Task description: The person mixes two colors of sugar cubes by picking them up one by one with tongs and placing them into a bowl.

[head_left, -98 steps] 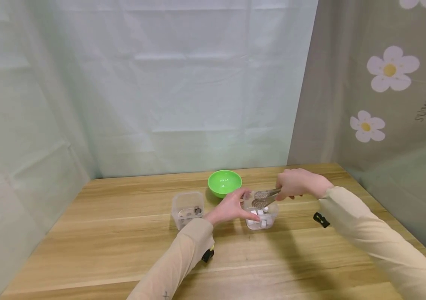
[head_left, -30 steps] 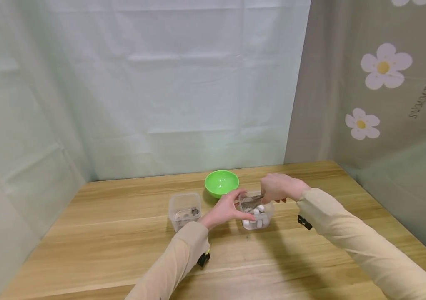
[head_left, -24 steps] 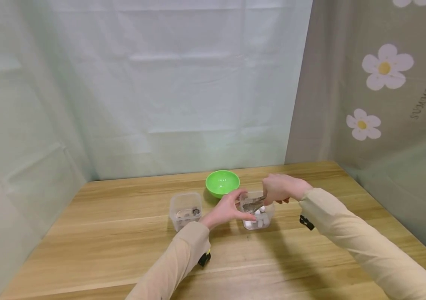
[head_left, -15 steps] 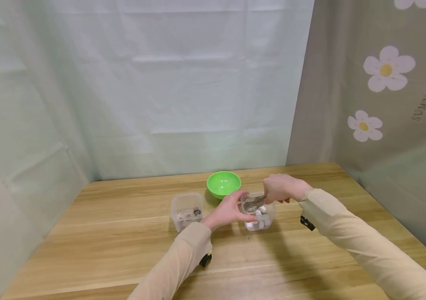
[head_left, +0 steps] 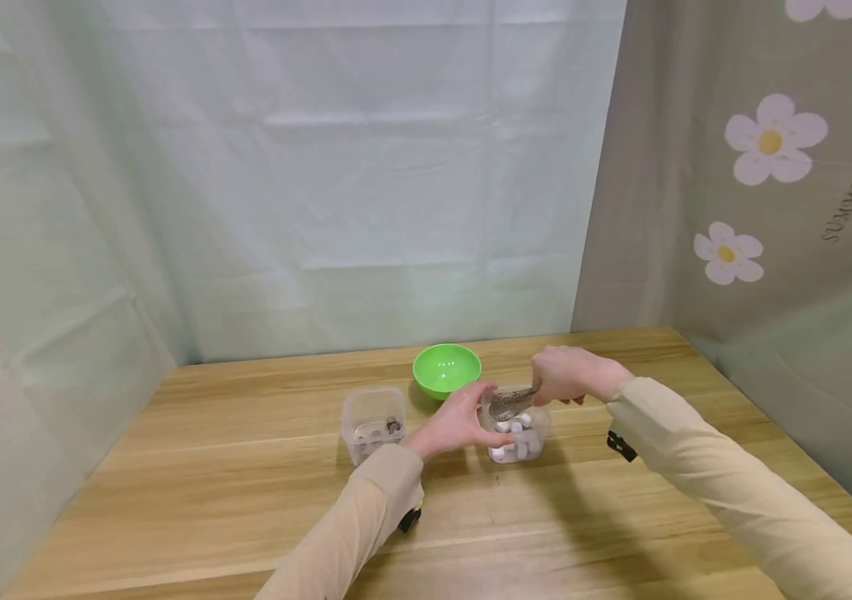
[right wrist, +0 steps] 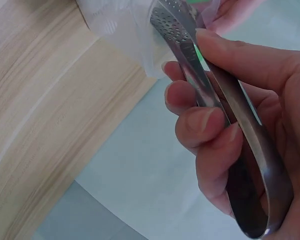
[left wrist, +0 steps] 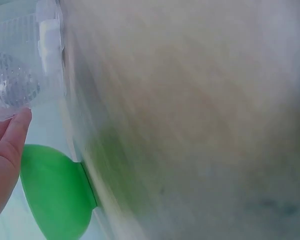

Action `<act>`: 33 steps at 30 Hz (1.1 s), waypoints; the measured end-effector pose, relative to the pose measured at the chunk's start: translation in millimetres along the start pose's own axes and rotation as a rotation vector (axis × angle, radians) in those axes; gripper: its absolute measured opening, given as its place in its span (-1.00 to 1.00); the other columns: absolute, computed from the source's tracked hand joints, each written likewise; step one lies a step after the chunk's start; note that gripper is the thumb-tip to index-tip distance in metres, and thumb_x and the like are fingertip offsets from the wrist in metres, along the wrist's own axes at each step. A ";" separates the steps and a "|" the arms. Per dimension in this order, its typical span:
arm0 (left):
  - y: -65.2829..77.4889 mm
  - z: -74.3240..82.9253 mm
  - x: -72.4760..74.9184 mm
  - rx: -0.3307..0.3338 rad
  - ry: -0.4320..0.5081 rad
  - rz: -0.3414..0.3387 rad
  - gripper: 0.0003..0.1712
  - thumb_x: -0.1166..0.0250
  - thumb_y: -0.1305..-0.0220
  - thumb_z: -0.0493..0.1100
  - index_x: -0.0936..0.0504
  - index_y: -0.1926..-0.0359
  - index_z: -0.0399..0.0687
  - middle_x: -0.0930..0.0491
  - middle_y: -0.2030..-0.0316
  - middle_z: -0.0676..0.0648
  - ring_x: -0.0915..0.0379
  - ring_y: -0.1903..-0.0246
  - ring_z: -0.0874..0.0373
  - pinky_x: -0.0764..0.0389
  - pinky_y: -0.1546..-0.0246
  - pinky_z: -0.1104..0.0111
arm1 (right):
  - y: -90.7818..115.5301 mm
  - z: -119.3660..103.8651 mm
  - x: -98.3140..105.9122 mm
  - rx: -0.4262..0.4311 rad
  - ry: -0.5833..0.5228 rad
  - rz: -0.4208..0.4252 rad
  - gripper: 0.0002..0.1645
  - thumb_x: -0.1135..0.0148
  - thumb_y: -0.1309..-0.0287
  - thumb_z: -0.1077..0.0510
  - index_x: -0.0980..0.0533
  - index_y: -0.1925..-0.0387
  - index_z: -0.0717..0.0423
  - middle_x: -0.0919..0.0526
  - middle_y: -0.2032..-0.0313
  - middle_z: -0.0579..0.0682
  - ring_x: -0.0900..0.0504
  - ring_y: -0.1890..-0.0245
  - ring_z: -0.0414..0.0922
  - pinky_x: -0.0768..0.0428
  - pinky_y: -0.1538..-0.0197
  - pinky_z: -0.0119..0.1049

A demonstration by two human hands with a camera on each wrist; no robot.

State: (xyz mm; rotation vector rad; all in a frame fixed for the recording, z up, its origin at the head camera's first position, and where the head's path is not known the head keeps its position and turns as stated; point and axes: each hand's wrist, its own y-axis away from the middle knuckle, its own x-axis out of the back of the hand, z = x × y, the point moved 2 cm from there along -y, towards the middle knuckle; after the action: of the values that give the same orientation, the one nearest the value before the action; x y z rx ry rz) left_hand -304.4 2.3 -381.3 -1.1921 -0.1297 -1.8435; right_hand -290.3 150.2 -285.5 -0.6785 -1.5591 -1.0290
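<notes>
My right hand (head_left: 567,375) grips metal tongs (right wrist: 250,130), fingers curled round both arms. The perforated heads of the tongs are close together inside the clear plastic container (head_left: 538,446), above several white cubes (head_left: 522,450). Whether a piece sits between the heads cannot be seen. My left hand (head_left: 458,421) holds this container at its left side, thumb at the near side and fingers at the far side. In the left wrist view, those fingers (left wrist: 20,125) touch the wall, and the perforated metal shows through the plastic.
Behind the left hand stands a green bowl (head_left: 447,371). A second clear container (head_left: 373,408) with a few small dark pieces stands to the left, partly behind the left forearm. The wooden table (head_left: 208,483) meets hanging cloth at the back and sides.
From above the container's rim with heads apart, the tongs have come down into it and closed. Over the last half second the right hand has shifted slightly right. The left hand keeps its hold.
</notes>
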 end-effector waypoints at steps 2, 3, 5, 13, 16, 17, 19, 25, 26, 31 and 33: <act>-0.2 -1.2 -0.7 -0.008 0.006 0.000 -0.04 -0.13 0.62 0.30 -0.15 0.10 -0.11 -0.26 0.33 0.04 -0.20 0.37 0.19 -0.24 0.41 0.48 | 0.4 -0.1 0.1 -0.004 -0.002 0.005 -0.76 -0.06 0.34 0.02 -0.37 0.91 -0.03 -0.36 0.89 -0.05 -0.25 0.95 -0.24 -0.24 0.89 -0.43; -0.1 -1.6 -1.1 -0.009 0.005 0.000 -0.05 -0.13 0.63 0.29 -0.15 0.10 -0.11 -0.26 0.33 0.04 -0.20 0.36 0.18 -0.23 0.40 0.47 | 0.4 -0.1 -0.1 -0.004 0.002 0.008 -0.77 -0.06 0.34 0.02 -0.37 0.91 -0.04 -0.36 0.89 -0.05 -0.25 0.94 -0.24 -0.24 0.89 -0.43; -1.1 -4.9 -4.2 -0.018 -0.003 -0.001 -0.05 -0.15 0.62 0.28 -0.14 0.10 -0.13 -0.25 0.33 0.03 -0.20 0.35 0.15 -0.23 0.39 0.44 | 0.9 0.4 -0.2 -0.002 0.018 0.014 -0.76 -0.07 0.35 0.01 -0.36 0.91 -0.04 -0.35 0.90 -0.08 -0.26 0.93 -0.24 -0.25 0.88 -0.42; 1.5 -1.7 -2.7 -0.030 -0.025 0.009 -0.04 -0.10 0.61 0.32 -0.14 0.10 -0.12 -0.27 0.30 0.01 -0.19 0.32 0.16 -0.23 0.36 0.43 | 1.8 2.6 -2.6 0.011 0.079 0.027 -0.76 -0.09 0.35 0.00 -0.36 0.90 -0.06 -0.38 0.87 -0.09 -0.28 0.92 -0.24 -0.24 0.85 -0.40; 2.5 -2.0 -1.8 -0.032 -0.038 0.018 -0.05 -0.09 0.60 0.33 -0.14 0.09 -0.09 -0.27 0.30 0.01 -0.18 0.34 0.23 -0.23 0.38 0.46 | 0.8 3.1 -4.0 0.019 0.073 0.032 -0.76 -0.08 0.33 0.00 -0.36 0.89 -0.06 -0.37 0.87 -0.09 -0.28 0.92 -0.25 -0.24 0.85 -0.41; 2.8 -1.9 -1.5 -0.032 -0.038 0.016 -0.05 -0.09 0.60 0.33 -0.14 0.09 -0.10 -0.27 0.31 0.02 -0.18 0.34 0.23 -0.23 0.38 0.47 | 0.7 3.1 -4.3 0.019 0.065 0.030 -0.76 -0.07 0.33 0.00 -0.36 0.89 -0.06 -0.37 0.87 -0.09 -0.28 0.92 -0.24 -0.24 0.85 -0.41; 3.5 -2.0 -1.3 -0.029 -0.038 0.011 -0.05 -0.09 0.59 0.32 -0.13 0.09 -0.09 -0.26 0.31 0.02 -0.17 0.34 0.23 -0.23 0.39 0.47 | 0.7 3.0 -5.0 0.015 0.043 0.016 -0.76 -0.08 0.33 0.00 -0.36 0.90 -0.06 -0.37 0.87 -0.07 -0.27 0.93 -0.24 -0.24 0.86 -0.41; 3.8 -1.7 -1.2 -0.019 -0.041 0.003 -0.04 -0.09 0.61 0.33 -0.13 0.09 -0.07 -0.27 0.31 0.02 -0.18 0.36 0.25 -0.23 0.41 0.48 | 2.3 1.1 -3.2 0.000 0.016 -0.031 -0.77 -0.09 0.37 -0.02 -0.37 0.89 -0.05 -0.34 0.88 -0.08 -0.24 0.93 -0.24 -0.24 0.86 -0.41; 3.7 -1.4 -1.0 -0.017 -0.037 0.001 -0.04 -0.09 0.61 0.33 -0.13 0.09 -0.08 -0.27 0.31 0.02 -0.18 0.36 0.25 -0.24 0.41 0.49 | 2.4 0.8 -2.6 -0.003 0.015 -0.036 -0.77 -0.09 0.37 -0.03 -0.37 0.89 -0.05 -0.34 0.88 -0.07 -0.24 0.93 -0.24 -0.24 0.86 -0.40; 3.1 -0.3 0.0 -0.013 -0.012 -0.005 -0.03 -0.09 0.61 0.33 -0.14 0.09 -0.13 -0.28 0.30 -0.01 -0.20 0.36 0.21 -0.25 0.42 0.49 | 2.9 -0.8 -0.8 -0.018 0.019 -0.049 -0.76 -0.09 0.37 -0.03 -0.37 0.89 -0.04 -0.36 0.85 -0.06 -0.24 0.92 -0.23 -0.23 0.85 -0.41; 3.1 -0.6 -0.2 -0.013 -0.004 -0.007 -0.03 -0.10 0.62 0.32 -0.14 0.09 -0.14 -0.27 0.30 -0.02 -0.20 0.36 0.20 -0.25 0.42 0.49 | 3.1 -1.2 -0.6 -0.019 0.034 -0.039 -0.77 -0.09 0.36 -0.01 -0.37 0.89 -0.05 -0.36 0.86 -0.07 -0.24 0.92 -0.24 -0.23 0.85 -0.41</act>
State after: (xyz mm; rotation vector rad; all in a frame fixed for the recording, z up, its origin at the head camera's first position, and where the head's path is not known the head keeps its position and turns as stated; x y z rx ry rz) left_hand -302.4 0.3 -382.8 -1.2060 -0.1248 -1.8509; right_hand -287.0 150.6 -285.3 -0.6429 -1.5400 -1.0799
